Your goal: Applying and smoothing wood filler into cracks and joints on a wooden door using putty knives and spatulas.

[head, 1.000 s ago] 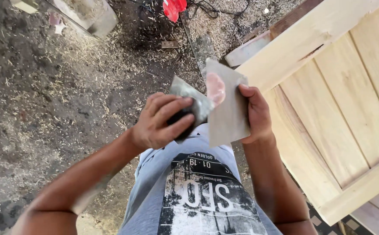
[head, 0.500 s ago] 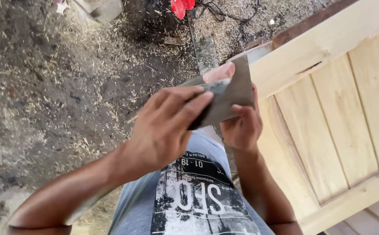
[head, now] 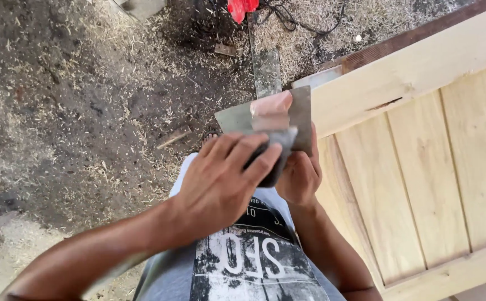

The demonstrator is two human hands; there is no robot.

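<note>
I see my right hand (head: 301,175) gripping a flat grey metal sheet (head: 271,117) from below, held up in front of my chest so its face is reachable. My left hand (head: 220,184) is closed over a small dark block (head: 273,161), possibly a sanding pad, pressed flat against the sheet's lower edge. Just to the right lies a pale wooden panel (head: 421,167). Sawdust covers the floor (head: 75,111), and a red tool (head: 242,8) sits at the top.
</note>
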